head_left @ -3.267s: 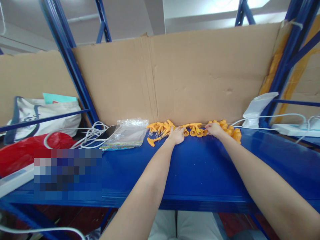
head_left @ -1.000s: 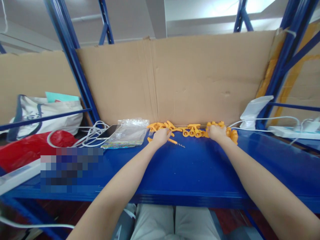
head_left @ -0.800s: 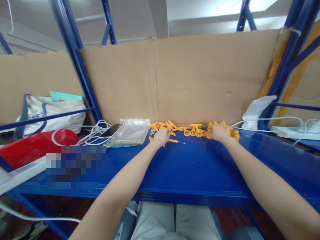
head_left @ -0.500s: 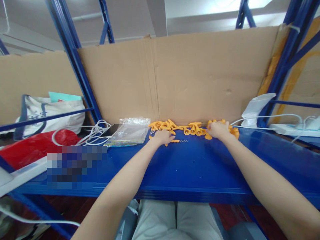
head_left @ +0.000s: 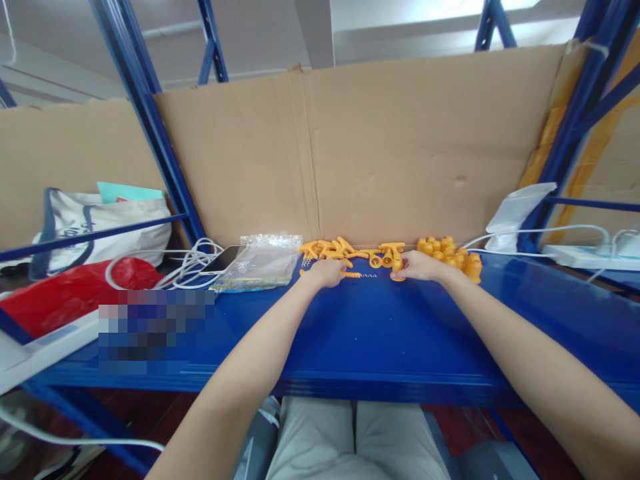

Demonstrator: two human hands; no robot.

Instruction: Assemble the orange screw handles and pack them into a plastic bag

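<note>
- fingers of our left hand [head_left: 327, 272] are closed on an orange corkscrew [head_left: 351, 275], and those of our right hand [head_left: 420, 265] pinch a small orange cap [head_left: 398, 268] between thumb and fingertips.
- far left, we see a white cloth bag [head_left: 100, 227] with dark blue trim, and a red plastic bag [head_left: 75, 297] in front of it.
- next come loose white cables [head_left: 183, 270], tangled beside a dark flat slab [head_left: 227, 257], which is partly under some clear plastic bags [head_left: 265, 263].
- just right of those bags, a heap of orange handles [head_left: 327, 248] lies against the cardboard panel [head_left: 400, 147], some with wire spirals showing.
- in front of that heap, our corkscrew lies level, its metal spiral pointing right; our left fingers hide part of its handle.
- between our hands, two orange funnels [head_left: 381, 261] turn their open mouths toward us.
- the cap is just right of these, near the back of the blue shelf [head_left: 375, 333]; we cannot tell whether it touches the surface.
- beyond our right hand, orange caps stand bunched in a cluster [head_left: 445, 250].
- far right, we have a white pouch [head_left: 515, 217], then a white power strip [head_left: 580, 256].
</note>
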